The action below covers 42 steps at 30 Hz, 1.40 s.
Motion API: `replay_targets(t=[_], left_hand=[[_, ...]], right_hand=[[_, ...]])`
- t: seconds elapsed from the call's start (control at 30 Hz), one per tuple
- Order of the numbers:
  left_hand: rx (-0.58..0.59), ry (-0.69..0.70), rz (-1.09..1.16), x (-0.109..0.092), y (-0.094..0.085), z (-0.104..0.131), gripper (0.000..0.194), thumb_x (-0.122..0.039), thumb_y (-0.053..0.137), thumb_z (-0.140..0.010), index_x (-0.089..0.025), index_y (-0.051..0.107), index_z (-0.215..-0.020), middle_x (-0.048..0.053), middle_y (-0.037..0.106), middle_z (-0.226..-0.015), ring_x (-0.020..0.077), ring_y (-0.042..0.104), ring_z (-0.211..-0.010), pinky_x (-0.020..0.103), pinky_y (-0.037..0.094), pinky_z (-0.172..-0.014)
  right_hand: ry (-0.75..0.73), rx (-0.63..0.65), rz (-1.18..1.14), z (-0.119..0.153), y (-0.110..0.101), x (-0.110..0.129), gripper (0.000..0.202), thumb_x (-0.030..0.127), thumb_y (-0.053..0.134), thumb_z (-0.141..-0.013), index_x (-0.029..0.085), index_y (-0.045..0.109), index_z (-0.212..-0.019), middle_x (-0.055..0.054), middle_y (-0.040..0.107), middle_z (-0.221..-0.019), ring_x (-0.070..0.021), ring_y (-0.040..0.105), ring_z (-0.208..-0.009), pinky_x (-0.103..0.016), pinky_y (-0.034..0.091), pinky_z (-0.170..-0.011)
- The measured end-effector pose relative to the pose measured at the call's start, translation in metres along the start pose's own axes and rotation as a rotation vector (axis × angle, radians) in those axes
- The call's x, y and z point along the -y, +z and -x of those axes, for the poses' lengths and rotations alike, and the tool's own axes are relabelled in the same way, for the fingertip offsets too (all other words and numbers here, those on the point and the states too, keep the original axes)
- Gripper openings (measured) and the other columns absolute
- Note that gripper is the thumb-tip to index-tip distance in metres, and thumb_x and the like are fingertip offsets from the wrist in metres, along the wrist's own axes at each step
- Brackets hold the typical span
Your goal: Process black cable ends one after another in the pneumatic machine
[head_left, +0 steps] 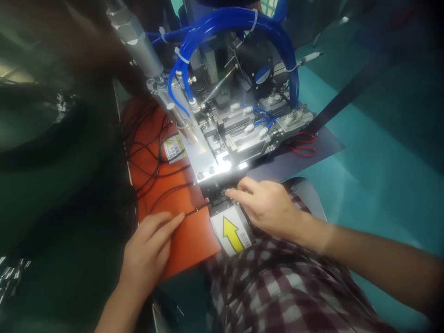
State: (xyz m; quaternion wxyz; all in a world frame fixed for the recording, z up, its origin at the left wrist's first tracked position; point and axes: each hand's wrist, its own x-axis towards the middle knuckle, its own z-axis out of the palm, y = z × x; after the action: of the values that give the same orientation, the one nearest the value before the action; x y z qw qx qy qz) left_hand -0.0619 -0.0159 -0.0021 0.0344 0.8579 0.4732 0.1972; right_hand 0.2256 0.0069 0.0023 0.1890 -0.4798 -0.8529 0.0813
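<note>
My left hand (149, 245) is closed in a pinch on a thin black cable (196, 210) above the orange mat. From its fingertips the cable runs right to a small dark fixture (218, 201) at the front of the machine. My right hand (270, 206) has its fingers bent, with the index fingertip down on that fixture, near the cable's end. Whatever may lie under those fingertips is hidden. A white label with a yellow arrow (231, 233) sits just in front of the fixture, the arrow pointing towards the machine.
Behind the fixture stands a metal pneumatic machine (243, 138) with thick blue air tubes (222, 22) arching over it. Loose black cables (152, 173) lie on the orange mat (190, 240), beside a warning label (174, 149). A red cord (305, 150) hangs at the right.
</note>
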Motion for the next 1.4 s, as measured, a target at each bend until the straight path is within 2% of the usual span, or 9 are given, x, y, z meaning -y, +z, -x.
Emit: replay_targets(t=[0.2,0.37,0.47,0.57,0.73,1.03,1.2,1.3,1.4], left_hand=[[-0.015,0.018,-0.005,0.0,0.0,-0.001,0.035,-0.007,0.048,-0.087,-0.027,0.065,-0.111,0.005,0.064,-0.1,0.017,0.064,-0.089,0.029,0.053,-0.078],[-0.016,0.058,-0.019,0.002,0.002,0.0,0.036,-0.003,0.049,-0.085,-0.023,0.065,-0.111,0.005,0.062,-0.102,0.0169,0.062,-0.092,0.028,0.051,-0.081],[-0.016,0.071,-0.037,0.001,0.002,0.0,0.035,-0.001,0.049,-0.085,-0.02,0.064,-0.111,0.006,0.061,-0.102,0.0172,0.061,-0.091,0.028,0.049,-0.081],[-0.013,0.083,-0.058,0.001,0.002,0.0,0.034,0.0,0.049,-0.085,-0.017,0.063,-0.111,0.007,0.06,-0.102,0.0174,0.06,-0.091,0.028,0.049,-0.081],[-0.006,0.078,-0.028,0.002,0.002,0.001,0.035,0.002,0.05,-0.085,-0.017,0.062,-0.112,0.008,0.059,-0.104,0.0182,0.058,-0.094,0.03,0.048,-0.082],[-0.017,0.073,-0.018,0.0,0.002,0.0,0.032,0.001,0.053,-0.084,-0.015,0.063,-0.11,0.008,0.06,-0.102,0.0183,0.06,-0.091,0.03,0.048,-0.08],[0.005,0.073,-0.007,0.002,0.003,0.001,0.034,0.002,0.051,-0.084,-0.015,0.062,-0.112,0.008,0.059,-0.104,0.0189,0.059,-0.095,0.031,0.048,-0.082],[0.002,0.072,-0.01,0.002,0.004,0.002,0.033,0.001,0.052,-0.085,-0.015,0.062,-0.112,0.009,0.059,-0.104,0.0198,0.059,-0.095,0.031,0.049,-0.082],[-0.013,0.07,-0.023,0.001,0.004,0.001,0.032,0.0,0.052,-0.085,-0.015,0.062,-0.111,0.008,0.06,-0.102,0.0198,0.059,-0.093,0.031,0.049,-0.08]], right_hand=[[-0.078,0.149,-0.015,-0.013,-0.016,-0.004,0.032,0.004,0.046,-0.08,0.017,0.071,-0.095,-0.006,0.067,-0.082,-0.0132,0.049,-0.056,-0.031,0.024,-0.052],[0.346,-0.041,-0.582,-0.008,0.001,-0.006,0.021,0.017,0.048,-0.091,0.018,0.066,-0.102,-0.004,0.069,-0.093,-0.0127,0.059,-0.064,-0.027,0.043,-0.06],[0.376,-0.172,-0.657,-0.001,0.014,-0.003,0.018,0.015,0.049,-0.09,0.016,0.066,-0.096,-0.005,0.067,-0.091,-0.0142,0.062,-0.073,-0.026,0.048,-0.067],[0.181,-0.226,-0.542,0.003,0.017,-0.001,0.021,0.012,0.049,-0.089,0.015,0.068,-0.097,-0.007,0.066,-0.092,-0.0162,0.063,-0.083,-0.027,0.048,-0.074],[-0.038,-0.109,-0.124,-0.002,0.004,-0.003,0.024,0.012,0.05,-0.088,0.015,0.071,-0.098,-0.006,0.068,-0.084,-0.015,0.057,-0.064,-0.028,0.038,-0.058],[-0.065,0.177,0.096,-0.026,-0.025,0.012,0.023,-0.001,0.049,-0.072,0.014,0.065,-0.067,-0.005,0.065,-0.066,-0.0159,0.052,-0.054,-0.031,0.022,-0.049],[0.263,0.03,-0.48,-0.019,-0.013,-0.001,0.016,0.015,0.053,-0.086,0.017,0.069,-0.088,-0.005,0.072,-0.085,-0.0158,0.064,-0.073,-0.027,0.042,-0.062],[0.636,-0.001,-0.9,-0.014,0.004,-0.008,0.015,0.026,0.056,-0.086,0.015,0.066,-0.087,-0.002,0.068,-0.073,-0.0112,0.059,-0.054,-0.024,0.044,-0.054],[0.786,0.037,-1.182,-0.016,0.014,-0.007,0.016,0.029,0.061,-0.082,0.013,0.065,-0.078,0.0,0.064,-0.067,-0.0091,0.056,-0.05,-0.023,0.044,-0.053]])
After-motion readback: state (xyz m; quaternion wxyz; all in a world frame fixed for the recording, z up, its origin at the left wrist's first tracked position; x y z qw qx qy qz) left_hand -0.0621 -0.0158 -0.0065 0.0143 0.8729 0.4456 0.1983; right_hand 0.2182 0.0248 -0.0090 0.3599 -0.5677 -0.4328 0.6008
